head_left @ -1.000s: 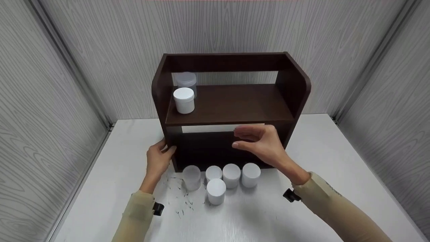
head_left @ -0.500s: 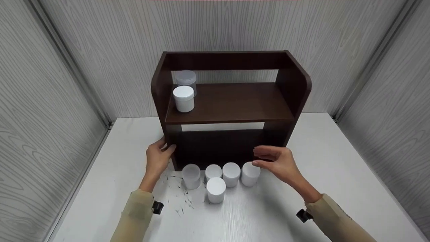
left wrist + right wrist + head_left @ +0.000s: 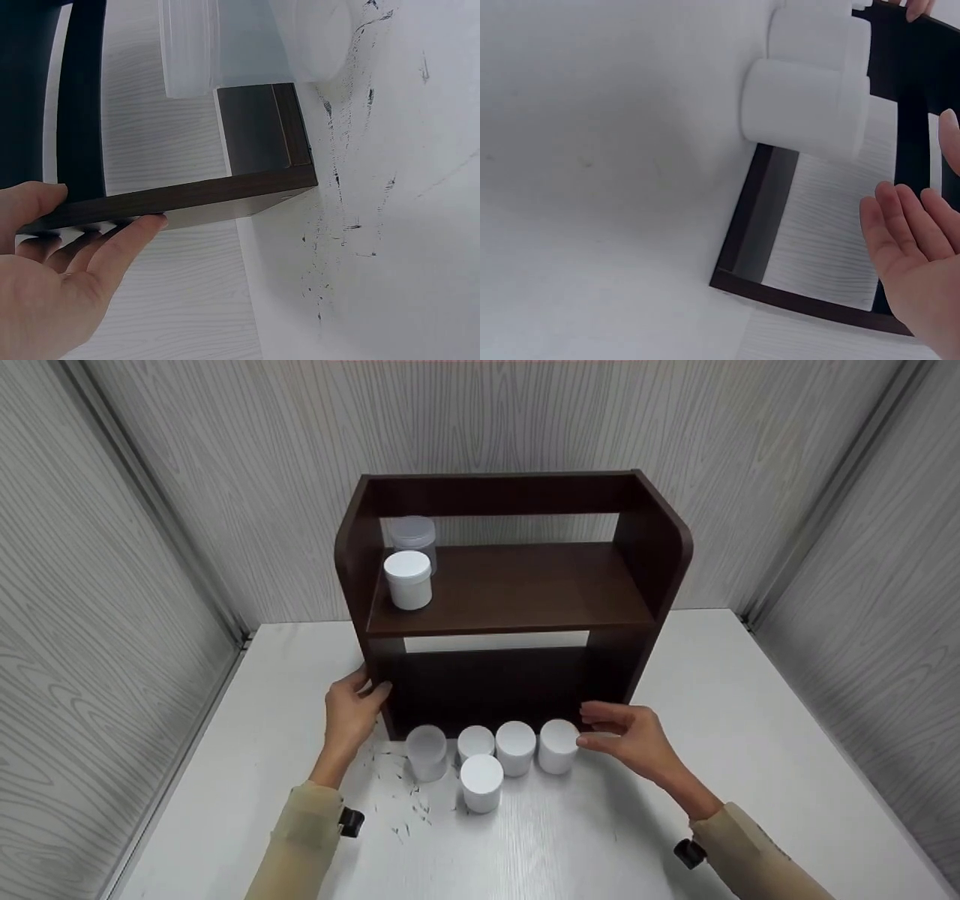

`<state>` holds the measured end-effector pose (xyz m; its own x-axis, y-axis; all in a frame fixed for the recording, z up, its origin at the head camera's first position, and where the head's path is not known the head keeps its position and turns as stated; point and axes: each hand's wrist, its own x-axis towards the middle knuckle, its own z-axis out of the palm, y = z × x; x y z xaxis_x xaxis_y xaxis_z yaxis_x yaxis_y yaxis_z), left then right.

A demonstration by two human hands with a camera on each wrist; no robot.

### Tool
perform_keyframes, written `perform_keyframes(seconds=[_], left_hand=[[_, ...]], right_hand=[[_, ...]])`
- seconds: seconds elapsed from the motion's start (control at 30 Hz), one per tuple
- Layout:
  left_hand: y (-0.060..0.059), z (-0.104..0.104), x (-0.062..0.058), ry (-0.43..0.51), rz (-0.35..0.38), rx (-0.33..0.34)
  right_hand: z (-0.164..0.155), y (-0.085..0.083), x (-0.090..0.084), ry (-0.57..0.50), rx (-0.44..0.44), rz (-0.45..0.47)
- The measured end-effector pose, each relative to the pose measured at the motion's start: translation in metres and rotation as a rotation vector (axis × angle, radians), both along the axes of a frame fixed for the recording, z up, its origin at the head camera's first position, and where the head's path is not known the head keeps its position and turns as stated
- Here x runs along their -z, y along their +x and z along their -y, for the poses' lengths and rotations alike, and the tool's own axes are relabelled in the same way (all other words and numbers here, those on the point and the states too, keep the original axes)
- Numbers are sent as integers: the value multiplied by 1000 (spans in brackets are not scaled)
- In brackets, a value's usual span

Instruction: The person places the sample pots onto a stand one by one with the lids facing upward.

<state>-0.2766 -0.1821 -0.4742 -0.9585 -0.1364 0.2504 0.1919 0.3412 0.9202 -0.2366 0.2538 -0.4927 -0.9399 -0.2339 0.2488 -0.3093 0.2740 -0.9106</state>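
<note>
A person's right hand (image 3: 634,735), fingers open, is reaching for the rightmost white jar (image 3: 558,745) at 6 o'clock of the dark shelf unit (image 3: 510,592). Left hand (image 3: 352,712) is gripping the unit's left panel. Next: closing around the jar. A second ago, the right hand was higher.

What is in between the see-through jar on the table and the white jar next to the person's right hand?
Between the frosted jar and the rightmost white jar stand two white jars, with a third just in front of them; the head view shows it.
</note>
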Motion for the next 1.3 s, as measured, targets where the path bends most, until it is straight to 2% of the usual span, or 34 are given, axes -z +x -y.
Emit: perform_keyframes(seconds=[0.57, 0.93, 1.13, 1.3], left_hand=[[1, 0, 0, -17, 15, 6], [0, 1, 2, -5, 19, 2], [1, 0, 1, -4, 17, -5], [0, 0, 0, -2, 27, 6]], right_hand=[[-7, -10, 27, 106, -81, 61], [-1, -18, 32, 122, -133, 65], [2, -18, 33, 109, -137, 117], [3, -19, 33, 116, -131, 113]])
